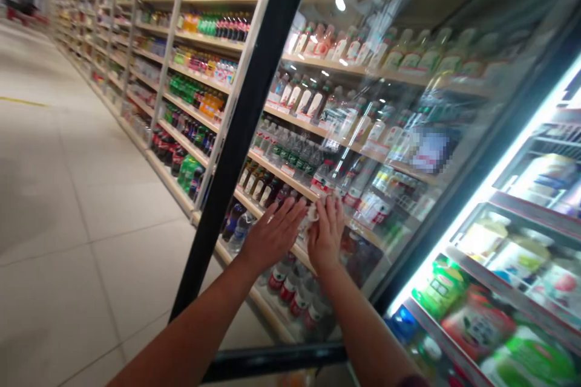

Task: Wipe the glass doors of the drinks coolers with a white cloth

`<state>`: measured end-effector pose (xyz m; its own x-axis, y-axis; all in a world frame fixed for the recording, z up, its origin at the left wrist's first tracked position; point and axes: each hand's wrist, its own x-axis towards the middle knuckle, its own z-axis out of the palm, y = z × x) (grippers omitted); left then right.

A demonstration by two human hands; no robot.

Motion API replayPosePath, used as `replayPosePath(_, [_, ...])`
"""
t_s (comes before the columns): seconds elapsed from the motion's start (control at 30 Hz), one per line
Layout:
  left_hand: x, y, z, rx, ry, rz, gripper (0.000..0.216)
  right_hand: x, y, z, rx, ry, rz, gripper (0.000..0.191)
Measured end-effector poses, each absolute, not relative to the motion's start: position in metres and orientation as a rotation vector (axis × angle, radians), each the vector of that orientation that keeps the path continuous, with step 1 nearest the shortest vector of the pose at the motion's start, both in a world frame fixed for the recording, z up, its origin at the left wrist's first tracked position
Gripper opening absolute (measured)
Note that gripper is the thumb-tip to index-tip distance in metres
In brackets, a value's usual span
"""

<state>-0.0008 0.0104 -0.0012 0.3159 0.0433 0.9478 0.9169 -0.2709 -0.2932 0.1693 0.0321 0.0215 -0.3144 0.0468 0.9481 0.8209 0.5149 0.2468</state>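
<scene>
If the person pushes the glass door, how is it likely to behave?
The glass door should feel stiff, since a black frame borders it. It would probably swing, as it stands angled out from the lit shelves. Its glossy, reflecting surface suggests the left hand and right hand could slip.

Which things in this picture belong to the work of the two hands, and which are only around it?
In the work:
- left hand
- right hand
- white material between them, perhaps a tissue or cloth
- black-framed glass door

Only around, it seems:
- aisle drink bottles
- chilled bottles at right
- tiled floor
</scene>
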Motion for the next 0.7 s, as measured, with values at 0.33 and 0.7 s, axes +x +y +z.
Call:
replayPosePath(0.33, [-0.001, 0.011, -0.002, -1.632, -0.889, -1.15, 0.055, 0.22, 0.044, 0.053, -0.736, -1.534, -0.905, 0.056])
replayPosePath(0.7, [-0.001, 0.009, -0.003, -1.588, -0.931, -1.042, 0.053, 0.232, 0.042, 0.024, -0.765, -1.657, -0.918, 0.058])
